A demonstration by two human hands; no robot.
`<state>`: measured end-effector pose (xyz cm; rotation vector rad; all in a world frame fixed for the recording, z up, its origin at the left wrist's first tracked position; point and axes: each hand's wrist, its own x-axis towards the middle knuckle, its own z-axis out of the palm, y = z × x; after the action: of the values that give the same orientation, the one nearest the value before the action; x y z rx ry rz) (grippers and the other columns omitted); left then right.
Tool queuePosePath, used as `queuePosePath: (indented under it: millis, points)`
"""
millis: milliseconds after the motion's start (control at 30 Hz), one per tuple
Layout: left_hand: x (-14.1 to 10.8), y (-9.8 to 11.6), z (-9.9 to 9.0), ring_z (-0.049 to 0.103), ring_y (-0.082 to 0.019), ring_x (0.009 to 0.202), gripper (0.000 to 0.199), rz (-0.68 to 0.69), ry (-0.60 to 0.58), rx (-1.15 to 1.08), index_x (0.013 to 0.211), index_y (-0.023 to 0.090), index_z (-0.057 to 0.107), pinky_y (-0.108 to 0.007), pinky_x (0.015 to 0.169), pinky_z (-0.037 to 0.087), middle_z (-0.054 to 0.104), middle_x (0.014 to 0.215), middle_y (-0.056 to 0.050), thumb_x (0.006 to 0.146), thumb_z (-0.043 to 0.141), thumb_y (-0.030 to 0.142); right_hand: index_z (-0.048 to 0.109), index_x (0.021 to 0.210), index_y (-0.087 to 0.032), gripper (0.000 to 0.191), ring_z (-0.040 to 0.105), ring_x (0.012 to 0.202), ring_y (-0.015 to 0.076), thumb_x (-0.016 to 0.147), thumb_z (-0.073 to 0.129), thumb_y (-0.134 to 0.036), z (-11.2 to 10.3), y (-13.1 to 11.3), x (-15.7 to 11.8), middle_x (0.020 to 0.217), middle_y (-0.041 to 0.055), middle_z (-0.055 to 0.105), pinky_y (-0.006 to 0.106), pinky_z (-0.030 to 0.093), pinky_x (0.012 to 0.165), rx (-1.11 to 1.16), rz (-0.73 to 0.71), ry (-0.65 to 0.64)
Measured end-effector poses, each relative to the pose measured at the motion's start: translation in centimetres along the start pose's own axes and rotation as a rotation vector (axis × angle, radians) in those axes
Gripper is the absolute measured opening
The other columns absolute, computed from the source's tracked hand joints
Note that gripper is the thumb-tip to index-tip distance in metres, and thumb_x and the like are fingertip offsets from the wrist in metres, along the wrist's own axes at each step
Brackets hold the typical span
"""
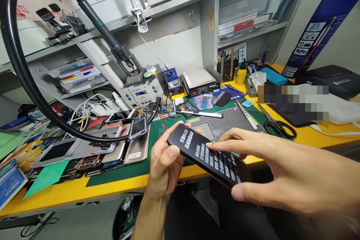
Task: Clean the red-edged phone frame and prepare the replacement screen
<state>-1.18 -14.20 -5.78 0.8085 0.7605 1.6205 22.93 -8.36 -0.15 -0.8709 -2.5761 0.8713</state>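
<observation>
A black phone (194,150) with white printed text across its front is held tilted above the front edge of the yellow desk. My left hand (165,161) grips its upper left end, the thumb on the near edge and the fingers behind. My right hand (284,172) reaches over from the right, its index finger touching the printed face and its thumb at the near lower edge. Beneath and beyond the phone lies a green mat (132,170) bearing a perforated metal plate (225,122).
Stacked phones and parts (137,150) lie to the left under a black hose (17,63). A soldering station (143,92) and a heating plate device (198,78) stand behind. Black scissors (277,125), a yellow bottle (240,75) and a white power bank (337,108) are at the right.
</observation>
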Motion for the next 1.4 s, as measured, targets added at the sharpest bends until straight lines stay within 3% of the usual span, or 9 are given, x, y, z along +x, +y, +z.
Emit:
queuePosePath:
  millis: [100,233,400,567,767,900,1167,1300,1400]
  points:
    - [0.0,0.0,-0.1,0.067,-0.042,0.124,0.050,0.001,0.006,-0.026,0.127,0.019,0.070,-0.061,0.112,0.047,0.071,0.133,-0.014,0.080,0.077,0.034,0.062,0.142,-0.044,0.057,0.076,0.093,0.0207,0.087,0.071,-0.059,-0.1,0.0,0.1,0.144,0.0011,0.063,0.028,0.065,0.077,0.001,-0.007,-0.013]
    - [0.1,-0.1,-0.4,0.068,-0.039,0.123,0.049,0.000,-0.002,-0.043,0.128,0.019,0.071,-0.058,0.115,0.046,0.073,0.131,-0.012,0.081,0.077,0.032,0.061,0.143,-0.043,0.058,0.073,0.112,0.0270,0.088,0.070,-0.058,-0.1,0.0,0.3,0.144,0.0013,0.064,0.032,0.064,0.085,-0.012,-0.020,-0.021]
    - [0.1,-0.1,-0.7,0.070,-0.035,0.119,0.046,0.005,-0.018,-0.050,0.127,0.019,0.072,-0.052,0.112,0.051,0.074,0.129,-0.010,0.083,0.076,0.032,0.059,0.146,-0.043,0.059,0.074,0.111,0.0263,0.089,0.068,-0.059,0.0,0.0,0.1,0.145,0.0010,0.064,0.034,0.063,0.090,-0.004,0.006,-0.034]
    - [0.1,0.0,-0.4,0.070,-0.038,0.118,0.047,0.006,0.033,-0.035,0.125,0.018,0.072,-0.055,0.107,0.054,0.074,0.128,-0.012,0.081,0.079,0.033,0.058,0.149,-0.041,0.072,0.067,0.124,0.0364,0.083,0.072,-0.065,-0.1,0.0,0.0,0.153,0.0061,0.058,0.042,0.062,0.094,-0.015,0.068,-0.073]
    - [-0.1,0.0,-0.3,0.070,-0.039,0.118,0.046,0.000,0.062,-0.039,0.123,0.019,0.073,-0.055,0.107,0.055,0.075,0.125,-0.012,0.080,0.080,0.035,0.056,0.150,-0.040,0.079,0.073,0.108,0.0281,0.077,0.082,-0.057,-0.3,-0.4,0.5,0.149,0.0042,0.059,0.032,0.062,0.086,0.082,0.073,-0.131]
    - [-0.2,0.0,-0.4,0.071,-0.038,0.116,0.044,0.002,0.083,-0.026,0.120,0.019,0.075,-0.052,0.103,0.058,0.075,0.124,-0.011,0.080,0.080,0.035,0.052,0.153,-0.038,0.085,0.069,0.116,0.0296,0.077,0.082,-0.058,-0.2,-0.4,0.6,0.145,0.0051,0.060,0.031,0.061,0.086,0.068,0.063,-0.149]
    - [-0.1,-0.2,-0.7,0.070,-0.039,0.118,0.048,0.003,0.113,-0.038,0.123,0.018,0.073,-0.055,0.107,0.055,0.075,0.127,-0.013,0.080,0.079,0.038,0.052,0.153,-0.037,0.088,0.065,0.126,0.0350,0.074,0.086,-0.056,0.0,-0.6,0.6,0.148,0.0071,0.059,0.034,0.060,0.093,0.076,0.025,-0.123]
    - [-0.3,-0.3,-0.8,0.069,-0.040,0.121,0.052,0.030,0.115,-0.087,0.122,0.016,0.075,-0.050,0.102,0.059,0.075,0.128,-0.013,0.077,0.079,0.042,0.046,0.157,-0.040,0.103,0.058,0.135,0.0349,0.066,0.093,-0.056,0.6,-0.4,0.4,0.150,0.0047,0.059,0.036,0.055,0.105,0.294,0.074,-0.109]
    - [-0.3,-0.6,-1.1,0.067,-0.040,0.124,0.055,0.045,0.130,-0.135,0.122,0.017,0.076,-0.048,0.102,0.059,0.075,0.130,-0.013,0.077,0.077,0.050,0.051,0.153,-0.037,0.082,0.064,0.129,0.0278,0.079,0.085,-0.054,1.9,0.1,0.3,0.146,0.0050,0.063,0.034,0.056,0.103,0.791,0.213,-0.043]
